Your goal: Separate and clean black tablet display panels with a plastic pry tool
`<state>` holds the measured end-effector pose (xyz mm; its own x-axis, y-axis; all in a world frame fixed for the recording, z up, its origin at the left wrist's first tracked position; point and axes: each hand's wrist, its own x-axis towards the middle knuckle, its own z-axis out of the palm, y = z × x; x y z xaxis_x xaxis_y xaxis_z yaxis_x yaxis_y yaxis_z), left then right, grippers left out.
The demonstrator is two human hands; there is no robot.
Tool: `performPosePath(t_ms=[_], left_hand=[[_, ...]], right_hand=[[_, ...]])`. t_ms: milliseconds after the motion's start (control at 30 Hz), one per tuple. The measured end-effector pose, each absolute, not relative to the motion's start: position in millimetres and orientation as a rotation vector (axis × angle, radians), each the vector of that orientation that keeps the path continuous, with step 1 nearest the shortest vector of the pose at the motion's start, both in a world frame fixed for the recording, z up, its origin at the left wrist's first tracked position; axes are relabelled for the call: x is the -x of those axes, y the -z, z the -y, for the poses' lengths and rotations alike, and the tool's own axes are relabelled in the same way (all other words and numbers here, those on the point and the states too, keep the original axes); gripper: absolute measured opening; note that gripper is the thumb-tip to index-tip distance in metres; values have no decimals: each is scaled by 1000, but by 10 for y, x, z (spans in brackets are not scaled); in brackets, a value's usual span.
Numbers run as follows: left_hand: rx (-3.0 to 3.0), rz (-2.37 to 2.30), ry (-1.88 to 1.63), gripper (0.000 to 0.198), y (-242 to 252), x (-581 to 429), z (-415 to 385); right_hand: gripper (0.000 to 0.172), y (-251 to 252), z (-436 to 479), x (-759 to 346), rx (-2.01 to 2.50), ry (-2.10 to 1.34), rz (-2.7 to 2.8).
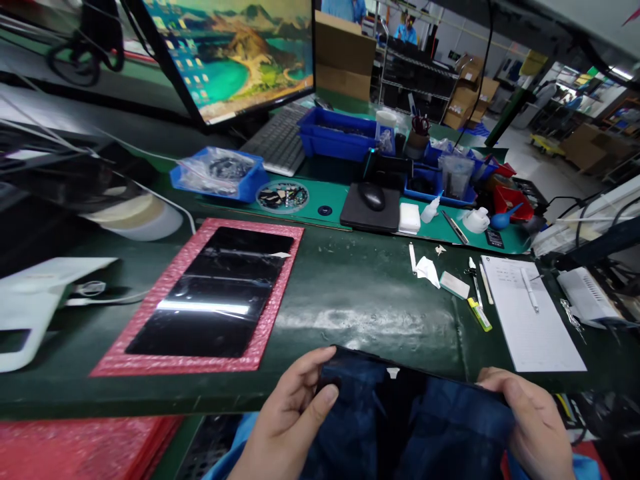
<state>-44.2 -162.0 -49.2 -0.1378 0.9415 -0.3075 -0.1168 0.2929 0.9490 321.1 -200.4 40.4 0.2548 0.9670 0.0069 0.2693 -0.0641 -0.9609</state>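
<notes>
A dark, glossy tablet-like panel (400,413) is held between my two hands at the table's front edge, its lower part cut off by the frame. A small pale tab (393,373) shows near its top edge. My left hand (295,413) grips the left upper corner, thumb on the face and fingers behind. At the opposite corner my right hand (530,417) is closed round the edge. To the left, another black glossy panel (215,287) lies flat on a pink bubble-wrap sheet (113,360), with a small white tab near its upper right corner.
A notepad (525,333) with a pen lies at right, beside a yellow-green lighter (480,315) and an eraser-like block (455,285). Behind are a mouse (371,196), blue bins (337,137), a keyboard (280,137) and a monitor (240,60). Red bubble-wrap (80,447) is stacked lower left.
</notes>
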Motion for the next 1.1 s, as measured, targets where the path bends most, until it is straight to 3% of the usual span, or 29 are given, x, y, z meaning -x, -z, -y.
performPosePath(t_ms=[167,333,567,1100], left_hand=[[-788,-1340,-1145,86,532,434,1627],[-777,-1320,-1134,86,490,442,1607],[-729,-1232,-1040,80,340,503,1574],[-775,-1134,-874,68,140,440,1521]], right_hand=[[58,-375,2023,-3234,1528,-937,1171],[78,-333,2078,-3276,1496,-944,1174],[29,-357,2065,-3225,1649,-800,1371],[45,-510,2033,-3041,1733,-886,1148]])
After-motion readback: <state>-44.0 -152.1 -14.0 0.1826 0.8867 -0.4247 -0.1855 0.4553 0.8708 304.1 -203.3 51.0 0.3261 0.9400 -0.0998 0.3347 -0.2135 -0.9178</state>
